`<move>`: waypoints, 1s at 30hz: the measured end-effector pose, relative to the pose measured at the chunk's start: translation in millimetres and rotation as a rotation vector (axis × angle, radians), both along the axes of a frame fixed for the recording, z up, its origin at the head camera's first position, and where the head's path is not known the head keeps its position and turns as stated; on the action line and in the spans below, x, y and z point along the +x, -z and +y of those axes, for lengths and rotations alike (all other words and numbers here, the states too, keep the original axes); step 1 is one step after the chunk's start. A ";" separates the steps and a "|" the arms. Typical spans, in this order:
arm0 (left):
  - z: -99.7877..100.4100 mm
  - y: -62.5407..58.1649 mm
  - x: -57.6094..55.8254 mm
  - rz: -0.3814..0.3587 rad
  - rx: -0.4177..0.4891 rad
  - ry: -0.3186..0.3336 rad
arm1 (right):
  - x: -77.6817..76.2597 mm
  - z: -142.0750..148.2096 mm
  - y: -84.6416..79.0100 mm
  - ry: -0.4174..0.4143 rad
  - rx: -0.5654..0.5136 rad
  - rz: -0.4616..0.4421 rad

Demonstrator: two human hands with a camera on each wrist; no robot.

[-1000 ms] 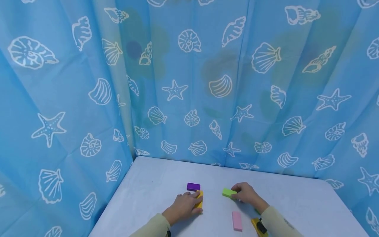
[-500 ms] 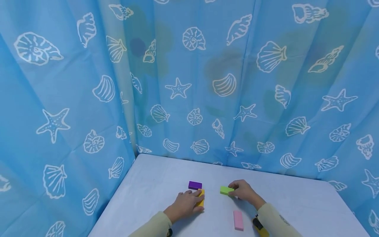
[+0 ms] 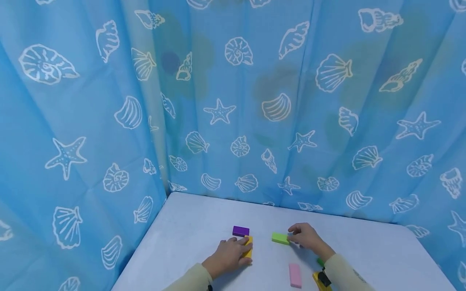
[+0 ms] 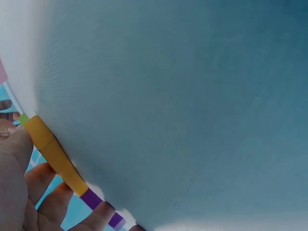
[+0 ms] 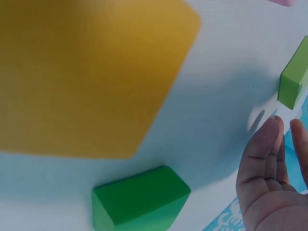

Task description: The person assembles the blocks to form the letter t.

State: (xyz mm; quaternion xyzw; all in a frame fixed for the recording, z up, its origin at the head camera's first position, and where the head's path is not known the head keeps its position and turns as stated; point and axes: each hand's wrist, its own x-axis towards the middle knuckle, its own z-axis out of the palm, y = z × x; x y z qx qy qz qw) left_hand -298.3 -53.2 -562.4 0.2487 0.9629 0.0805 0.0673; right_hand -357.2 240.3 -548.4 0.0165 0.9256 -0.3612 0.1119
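Observation:
My left hand (image 3: 227,254) holds a yellow block (image 3: 249,254), with the thumb at its near end and fingers along its far part. In the left wrist view this yellow block (image 4: 57,156) lies against the fingers, with the purple block (image 4: 91,198) just beyond it. On the table, the purple block (image 3: 241,231) sits at the yellow one's far end. My right hand (image 3: 307,236) is just right of a light green block (image 3: 280,238) lying on the table. The right wrist view shows its fingertips apart and a small gap between them and the light green block (image 5: 291,77).
A pink block (image 3: 295,275) lies nearer me, between the hands. Beside the right sleeve are a dark green block (image 3: 320,262) and another yellow block (image 3: 323,287), partly covered by the arm. A blue shell-patterned curtain (image 3: 233,101) borders the white table (image 3: 204,210) behind and at left.
The right hand moved the light green block slightly left, then let go and drew back to the right. The left hand has stayed on the yellow block.

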 end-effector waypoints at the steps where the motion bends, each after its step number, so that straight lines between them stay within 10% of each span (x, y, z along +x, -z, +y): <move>1: -0.6 -1.5 -1.0 0.004 -0.003 -0.004 | -1.2 -0.6 -0.8 -0.002 -0.001 0.004; 30: -0.5 -6.6 2.2 -0.052 0.020 -0.026 | 1.3 -12.0 2.9 -0.010 0.012 -0.012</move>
